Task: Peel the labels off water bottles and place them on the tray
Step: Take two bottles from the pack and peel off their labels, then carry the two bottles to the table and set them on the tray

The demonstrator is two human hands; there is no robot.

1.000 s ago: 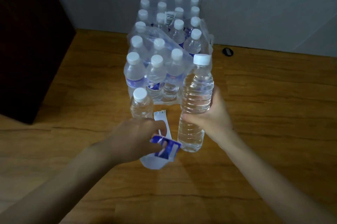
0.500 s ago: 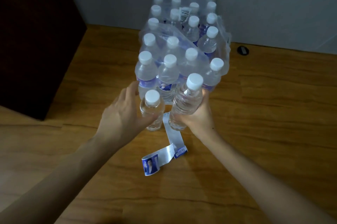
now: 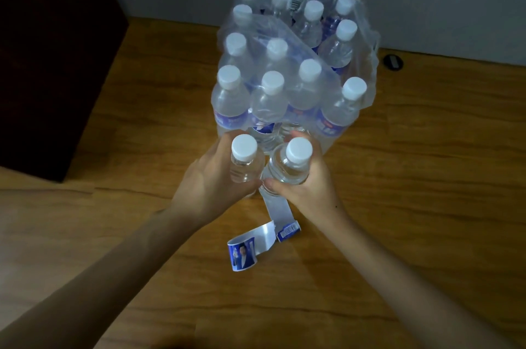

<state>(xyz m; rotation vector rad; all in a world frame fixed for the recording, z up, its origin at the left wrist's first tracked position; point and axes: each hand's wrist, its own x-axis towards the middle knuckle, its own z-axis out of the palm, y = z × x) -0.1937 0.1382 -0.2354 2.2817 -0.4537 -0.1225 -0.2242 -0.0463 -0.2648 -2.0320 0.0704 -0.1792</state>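
Left hand [image 3: 212, 186] wraps one bare bottle [image 3: 244, 162], right hand [image 3: 303, 188] the other [image 3: 290, 168]; best set both upright, clear of the peeled labels [image 3: 264, 230] just below the wrists.

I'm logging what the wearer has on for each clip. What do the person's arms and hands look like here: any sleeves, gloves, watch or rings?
Both forearms are bare up to the frame edge, with no sleeves in view. The left hand and right hand wear no gloves, and no watch, bracelet or ring shows on the visible sides of the wrists and fingers.

Wooden floor [image 3: 412, 206] bears bottle pack [image 3: 287, 70], peeled labels [image 3: 264, 235].
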